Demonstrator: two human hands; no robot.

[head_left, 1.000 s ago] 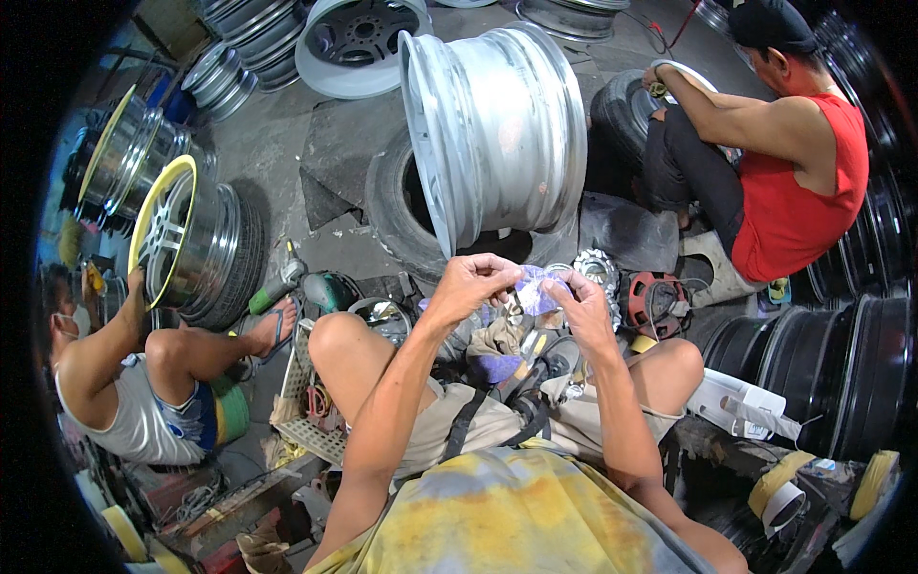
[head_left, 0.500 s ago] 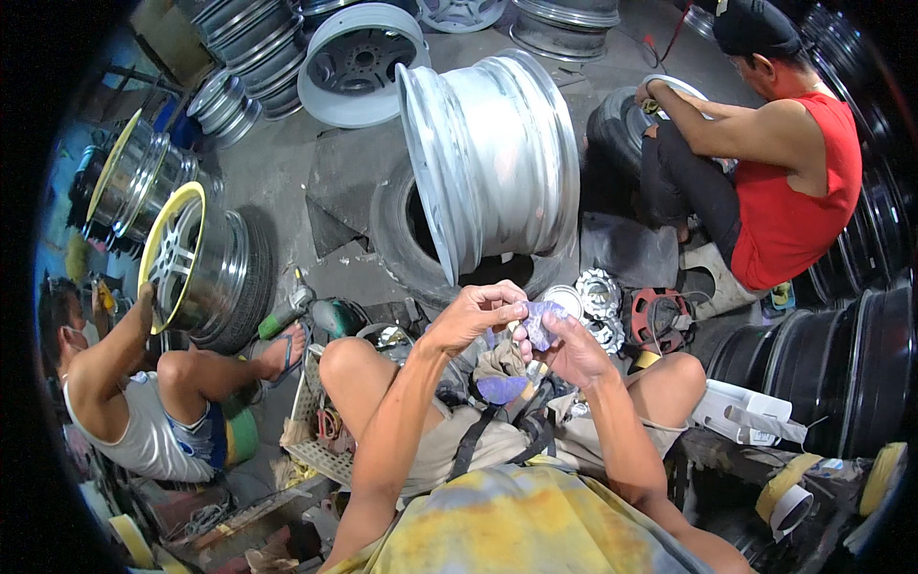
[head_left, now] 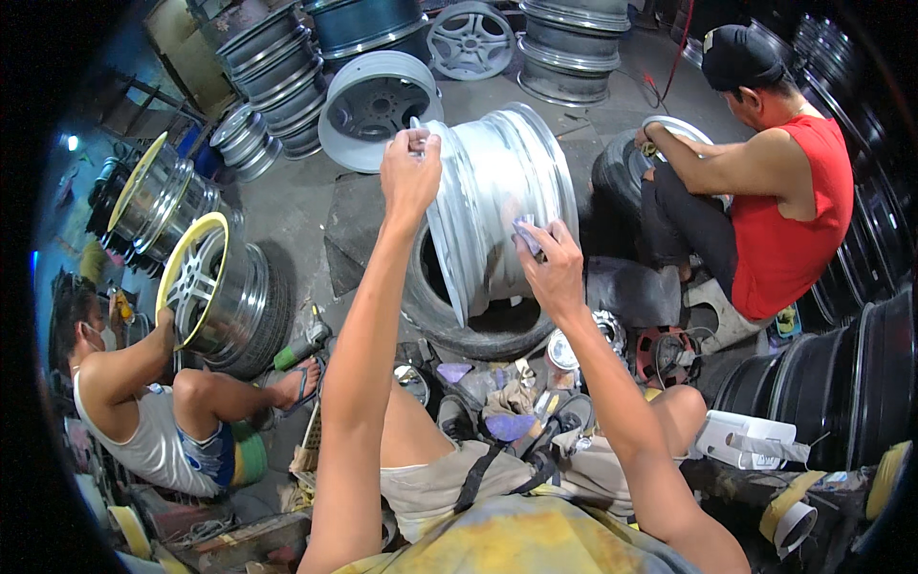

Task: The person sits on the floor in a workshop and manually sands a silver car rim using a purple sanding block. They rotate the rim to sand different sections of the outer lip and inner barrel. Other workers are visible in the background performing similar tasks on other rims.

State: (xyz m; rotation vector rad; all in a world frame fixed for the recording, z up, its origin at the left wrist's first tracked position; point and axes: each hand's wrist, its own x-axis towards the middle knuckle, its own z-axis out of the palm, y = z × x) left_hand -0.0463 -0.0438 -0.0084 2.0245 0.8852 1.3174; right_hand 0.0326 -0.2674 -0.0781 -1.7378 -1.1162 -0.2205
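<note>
A large silver-grey wheel rim (head_left: 497, 191) rests tilted on a tyre (head_left: 449, 320) before me. My left hand (head_left: 411, 177) is closed at the upper left lip of the rim, its fingers curled over the edge. Pinched in my right hand (head_left: 555, 268) is a folded piece of purple sandpaper (head_left: 528, 235), held against or very close to the barrel's right side. Between my knees lie another purple sandpaper piece (head_left: 509, 427) and a crumpled tan cloth (head_left: 516, 397).
A person in a red top (head_left: 808, 220) works on a tyre at the right. At left, a person in a white top (head_left: 143, 430) holds a yellow-edged wheel (head_left: 196, 277). Stacked rims (head_left: 569, 53) stand behind. A green angle grinder (head_left: 304, 344) lies left of my knees.
Both hands have moved forward and apart, from together above my lap to the rim. My left hand has left the sandpaper and taken the rim's edge; my right keeps the sandpaper.
</note>
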